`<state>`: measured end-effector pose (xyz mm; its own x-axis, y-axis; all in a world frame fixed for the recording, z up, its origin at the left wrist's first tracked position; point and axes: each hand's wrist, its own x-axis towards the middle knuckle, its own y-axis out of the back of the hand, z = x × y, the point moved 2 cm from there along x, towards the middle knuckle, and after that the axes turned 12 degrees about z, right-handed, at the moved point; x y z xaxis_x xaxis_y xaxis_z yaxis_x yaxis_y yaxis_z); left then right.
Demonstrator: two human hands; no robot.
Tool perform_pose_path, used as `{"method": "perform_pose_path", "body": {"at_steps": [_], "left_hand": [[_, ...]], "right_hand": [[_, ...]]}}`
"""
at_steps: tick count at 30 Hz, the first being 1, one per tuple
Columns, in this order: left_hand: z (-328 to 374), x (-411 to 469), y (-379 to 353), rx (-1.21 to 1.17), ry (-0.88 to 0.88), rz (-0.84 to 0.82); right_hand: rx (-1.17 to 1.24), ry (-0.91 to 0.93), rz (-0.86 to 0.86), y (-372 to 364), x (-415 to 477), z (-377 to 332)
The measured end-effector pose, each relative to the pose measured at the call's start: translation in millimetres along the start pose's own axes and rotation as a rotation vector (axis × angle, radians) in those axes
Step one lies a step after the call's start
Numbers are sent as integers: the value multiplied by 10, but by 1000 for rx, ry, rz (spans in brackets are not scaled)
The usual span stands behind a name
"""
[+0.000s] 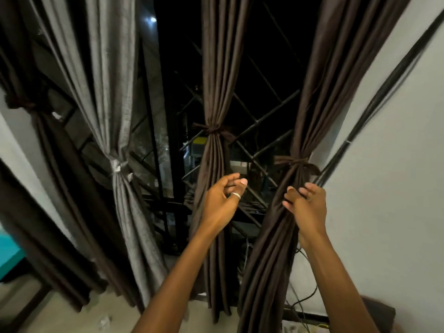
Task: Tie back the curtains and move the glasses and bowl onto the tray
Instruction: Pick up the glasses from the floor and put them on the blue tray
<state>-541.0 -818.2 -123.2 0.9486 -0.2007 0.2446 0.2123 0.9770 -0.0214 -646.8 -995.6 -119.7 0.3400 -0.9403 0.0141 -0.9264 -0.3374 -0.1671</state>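
Nearest to me, the left hand [222, 200] hangs loosely curled and holds nothing. The right hand [308, 205] pinches the right curtain [271, 248] under its tie [294, 162], right of centre. The other curtains [213, 92] look tied already; glasses, bowl and tray are not in view.

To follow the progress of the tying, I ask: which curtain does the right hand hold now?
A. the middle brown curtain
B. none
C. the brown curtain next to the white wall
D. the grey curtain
C: the right hand curls its fingers on the folds of the brown curtain beside the white wall, just below its tie band.
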Motion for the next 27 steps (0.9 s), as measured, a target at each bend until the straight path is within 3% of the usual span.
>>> {"method": "perform_pose_path", "body": {"at_steps": [10,18,27], "left_hand": [[-685,-703,1234,253,250,243],[-1217,-1611,2391,365,484,449],[-1876,-2471,3725,355,804,596]], "right_hand": [[-383,-266,-421,-486,-685,1084],[-611,-317,-700,-761,-1872,1947],[-688,-691,-780,-1051,-3081,2775]]}}
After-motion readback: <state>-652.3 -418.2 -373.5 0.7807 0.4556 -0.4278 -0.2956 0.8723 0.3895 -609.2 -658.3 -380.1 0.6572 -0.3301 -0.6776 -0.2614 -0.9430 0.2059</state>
